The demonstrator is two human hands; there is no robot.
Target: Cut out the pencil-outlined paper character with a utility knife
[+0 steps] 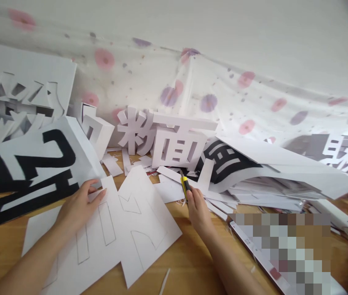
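My right hand (197, 209) is closed around a yellow and black utility knife (184, 184), its blade tip pointing away from me over the paper scraps. With thumb on the front, my left hand (82, 203) grips the upper left edge of a white sheet (108, 221) with pencil-drawn shapes on it. Overlapping it on the right is another white pencilled sheet (145, 217), with angular outlines. Left of my left hand lies a sheet with bold black characters (54, 164). A thin white sliver (164, 282) rests on the wooden table (189, 262).
Standing white cut-out characters (180, 141) line the back, with more at left (14, 102) and right (346, 151). Stacked sheets (272, 192) and scraps (112, 164) crowd the table. A flat device (254, 250), partly pixelated, lies at right. Behind hangs a spotted curtain (149, 69).
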